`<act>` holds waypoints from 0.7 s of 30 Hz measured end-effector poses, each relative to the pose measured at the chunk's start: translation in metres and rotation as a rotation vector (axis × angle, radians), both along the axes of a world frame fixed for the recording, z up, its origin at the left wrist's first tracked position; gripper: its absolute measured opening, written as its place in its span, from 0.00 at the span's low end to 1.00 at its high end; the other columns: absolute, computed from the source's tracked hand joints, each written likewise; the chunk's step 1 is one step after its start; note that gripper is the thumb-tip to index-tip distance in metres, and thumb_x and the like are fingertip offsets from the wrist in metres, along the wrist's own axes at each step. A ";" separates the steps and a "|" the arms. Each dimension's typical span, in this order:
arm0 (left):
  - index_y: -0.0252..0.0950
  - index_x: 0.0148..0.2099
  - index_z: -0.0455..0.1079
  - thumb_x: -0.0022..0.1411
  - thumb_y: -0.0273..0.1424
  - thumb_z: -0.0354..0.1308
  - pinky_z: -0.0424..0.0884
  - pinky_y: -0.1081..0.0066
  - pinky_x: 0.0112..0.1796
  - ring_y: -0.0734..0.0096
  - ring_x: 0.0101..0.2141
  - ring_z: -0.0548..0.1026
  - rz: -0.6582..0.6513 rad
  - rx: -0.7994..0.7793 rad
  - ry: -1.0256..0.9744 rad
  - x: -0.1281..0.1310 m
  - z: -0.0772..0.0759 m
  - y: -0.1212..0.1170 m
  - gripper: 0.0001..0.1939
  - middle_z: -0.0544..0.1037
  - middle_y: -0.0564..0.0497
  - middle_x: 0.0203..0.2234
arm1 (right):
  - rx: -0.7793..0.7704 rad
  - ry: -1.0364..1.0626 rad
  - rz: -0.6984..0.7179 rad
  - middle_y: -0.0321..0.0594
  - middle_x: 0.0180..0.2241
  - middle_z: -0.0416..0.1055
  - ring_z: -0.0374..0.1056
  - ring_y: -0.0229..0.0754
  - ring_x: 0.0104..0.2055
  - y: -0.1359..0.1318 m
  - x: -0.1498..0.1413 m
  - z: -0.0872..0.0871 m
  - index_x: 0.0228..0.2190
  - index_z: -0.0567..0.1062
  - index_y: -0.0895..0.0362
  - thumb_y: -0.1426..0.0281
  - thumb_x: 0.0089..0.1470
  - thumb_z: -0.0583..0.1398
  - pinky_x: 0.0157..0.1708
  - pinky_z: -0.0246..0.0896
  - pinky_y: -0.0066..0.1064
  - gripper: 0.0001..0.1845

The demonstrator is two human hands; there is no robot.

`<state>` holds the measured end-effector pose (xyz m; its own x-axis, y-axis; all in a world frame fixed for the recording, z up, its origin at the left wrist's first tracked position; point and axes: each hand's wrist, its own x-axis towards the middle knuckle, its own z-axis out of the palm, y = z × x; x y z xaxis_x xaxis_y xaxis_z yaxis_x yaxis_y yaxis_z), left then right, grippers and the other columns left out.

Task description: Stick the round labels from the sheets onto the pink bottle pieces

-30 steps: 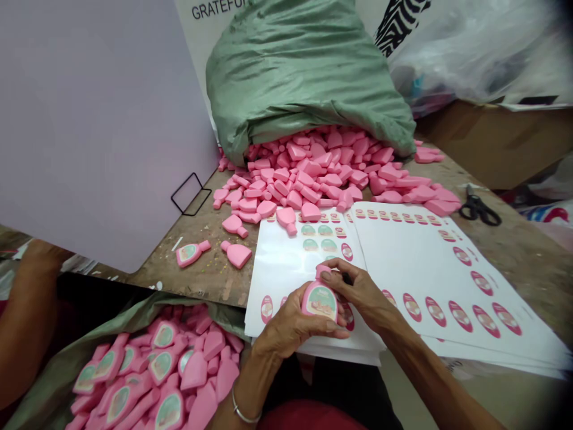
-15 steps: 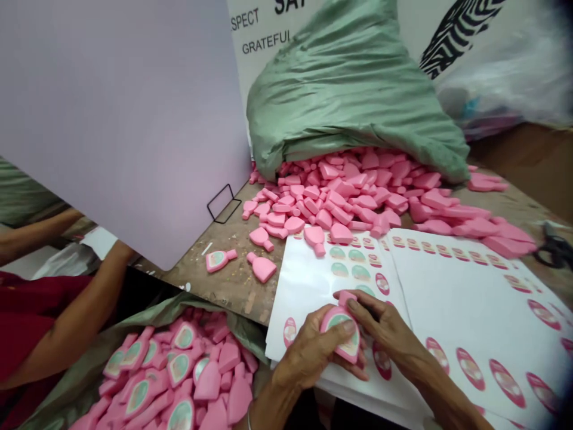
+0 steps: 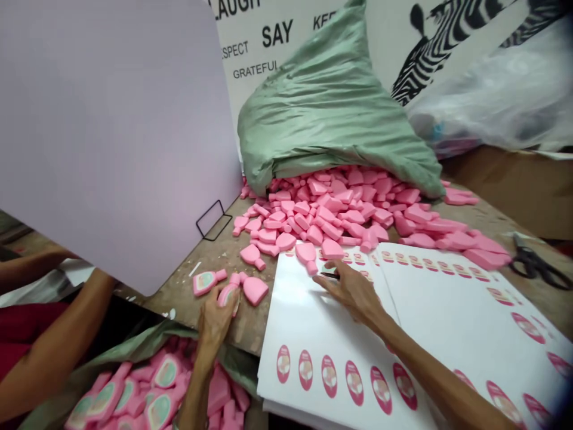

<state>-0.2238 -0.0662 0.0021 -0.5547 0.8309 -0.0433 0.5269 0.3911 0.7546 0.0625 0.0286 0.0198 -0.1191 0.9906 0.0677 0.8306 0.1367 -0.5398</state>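
Observation:
My left hand (image 3: pixel 212 318) is closed around a pink bottle-shaped piece (image 3: pixel 228 294) at the table's edge, its label partly covered by my fingers. Beside it lie another labelled pink piece (image 3: pixel 205 283) and a plain one (image 3: pixel 256 291). Over the upper part of the left sticker sheet (image 3: pixel 304 316), my right hand (image 3: pixel 356 292) pinches a thin dark tool (image 3: pixel 330 275), whose kind I cannot make out. Just beyond my right fingertips, a plain pink piece (image 3: pixel 306 255) rests on the sheet. Oval pink stickers (image 3: pixel 329 375) run along the sheet's near side.
Pink pieces (image 3: pixel 331 209) spill from a green sack (image 3: pixel 322 113). Below the table edge, another sack (image 3: pixel 152 337) holds labelled pieces. A pale board (image 3: pixel 116 131) stands left, with a wire stand (image 3: pixel 213 221). Scissors (image 3: pixel 537 263) lie right. Another person's arm (image 3: pixel 67 352) is at left.
My hands have parted. The left carried the labelled pink piece left to the bare table; the right moved up the sheet. The view shifted, and more of the near stickers show.

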 end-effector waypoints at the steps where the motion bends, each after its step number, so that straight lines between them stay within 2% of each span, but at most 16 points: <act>1: 0.33 0.48 0.67 0.55 0.46 0.54 0.69 0.59 0.39 0.54 0.37 0.75 0.025 -0.016 0.049 -0.004 -0.001 0.000 0.25 0.76 0.42 0.37 | 0.023 -0.057 -0.011 0.43 0.34 0.73 0.68 0.46 0.33 0.007 -0.011 -0.004 0.40 0.69 0.55 0.54 0.49 0.58 0.28 0.54 0.31 0.21; 4: 0.31 0.57 0.59 0.56 0.42 0.55 0.65 0.53 0.46 0.48 0.48 0.69 0.089 0.100 0.341 -0.005 0.003 -0.002 0.30 0.70 0.37 0.47 | 0.046 -0.140 -0.034 0.45 0.31 0.73 0.68 0.47 0.32 0.019 -0.026 -0.007 0.37 0.69 0.57 0.62 0.51 0.56 0.26 0.49 0.30 0.14; 6: 0.31 0.57 0.58 0.56 0.40 0.55 0.61 0.50 0.51 0.46 0.53 0.64 0.050 0.249 0.509 0.007 0.012 -0.002 0.29 0.66 0.36 0.51 | 0.061 -0.136 0.000 0.43 0.29 0.73 0.66 0.44 0.30 0.016 -0.020 0.003 0.33 0.70 0.56 0.65 0.51 0.55 0.26 0.48 0.30 0.09; 7: 0.31 0.57 0.59 0.56 0.38 0.56 0.59 0.50 0.52 0.47 0.54 0.62 -0.015 0.315 0.544 0.017 0.018 -0.002 0.29 0.65 0.36 0.52 | 0.064 -0.124 0.073 0.40 0.27 0.72 0.64 0.42 0.28 0.011 -0.014 0.012 0.30 0.70 0.56 0.66 0.51 0.55 0.26 0.48 0.29 0.07; 9: 0.32 0.58 0.59 0.55 0.36 0.58 0.58 0.50 0.54 0.49 0.56 0.60 -0.257 0.392 0.515 0.042 0.033 -0.002 0.30 0.64 0.36 0.54 | 0.026 -0.066 0.312 0.36 0.24 0.69 0.61 0.38 0.26 -0.006 0.002 0.034 0.25 0.70 0.55 0.66 0.51 0.56 0.26 0.48 0.29 0.07; 11: 0.35 0.58 0.61 0.54 0.33 0.59 0.58 0.52 0.55 0.50 0.57 0.60 -0.592 0.388 0.385 0.071 0.047 -0.002 0.29 0.64 0.38 0.56 | -0.122 0.048 0.555 0.34 0.22 0.66 0.58 0.36 0.25 -0.024 0.016 0.056 0.23 0.70 0.55 0.66 0.51 0.56 0.26 0.48 0.28 0.09; 13: 0.37 0.52 0.68 0.55 0.32 0.58 0.66 0.60 0.48 0.56 0.48 0.70 -0.881 0.274 0.140 0.096 0.057 -0.004 0.20 0.73 0.43 0.47 | -0.311 0.188 0.626 0.32 0.21 0.64 0.57 0.35 0.24 -0.039 0.030 0.071 0.24 0.71 0.56 0.63 0.52 0.57 0.25 0.49 0.27 0.11; 14: 0.37 0.46 0.71 0.56 0.32 0.56 0.69 0.65 0.42 0.61 0.40 0.74 -0.950 0.198 0.002 0.105 0.058 -0.006 0.15 0.77 0.46 0.40 | -0.371 0.262 0.591 0.32 0.21 0.64 0.57 0.35 0.24 -0.044 0.038 0.074 0.25 0.72 0.56 0.61 0.52 0.57 0.25 0.49 0.27 0.12; 15: 0.37 0.42 0.73 0.58 0.33 0.55 0.70 0.70 0.35 0.65 0.33 0.74 -0.957 0.125 -0.136 0.113 0.058 -0.008 0.11 0.77 0.49 0.32 | -0.396 0.330 0.517 0.33 0.22 0.64 0.57 0.35 0.25 -0.047 0.046 0.074 0.26 0.72 0.56 0.58 0.52 0.57 0.25 0.51 0.27 0.14; 17: 0.34 0.35 0.73 0.58 0.36 0.55 0.67 0.74 0.27 0.71 0.24 0.72 -0.850 0.009 -0.394 0.122 0.053 -0.014 0.10 0.75 0.52 0.23 | -0.344 0.418 0.289 0.34 0.25 0.67 0.60 0.37 0.28 -0.052 0.063 0.064 0.29 0.73 0.56 0.54 0.52 0.57 0.28 0.54 0.29 0.17; 19: 0.31 0.34 0.72 0.55 0.38 0.58 0.68 0.74 0.26 0.70 0.24 0.73 -0.705 -0.060 -0.633 0.127 0.047 -0.020 0.13 0.75 0.50 0.22 | -0.243 0.424 0.085 0.37 0.30 0.70 0.63 0.40 0.32 -0.056 0.081 0.045 0.32 0.73 0.56 0.53 0.54 0.55 0.33 0.57 0.31 0.19; 21: 0.30 0.35 0.71 0.52 0.39 0.61 0.70 0.72 0.26 0.67 0.24 0.75 -0.602 -0.118 -0.840 0.133 0.042 -0.023 0.16 0.76 0.48 0.23 | -0.176 0.369 -0.004 0.38 0.32 0.71 0.64 0.42 0.34 -0.060 0.092 0.022 0.33 0.72 0.55 0.54 0.58 0.49 0.36 0.57 0.33 0.20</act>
<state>-0.0911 -0.0897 0.0438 0.1972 0.9257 -0.3227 -0.0184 0.3326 0.9429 0.1549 -0.0311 0.0422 -0.1142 0.9913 -0.0654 0.5769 0.0126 -0.8167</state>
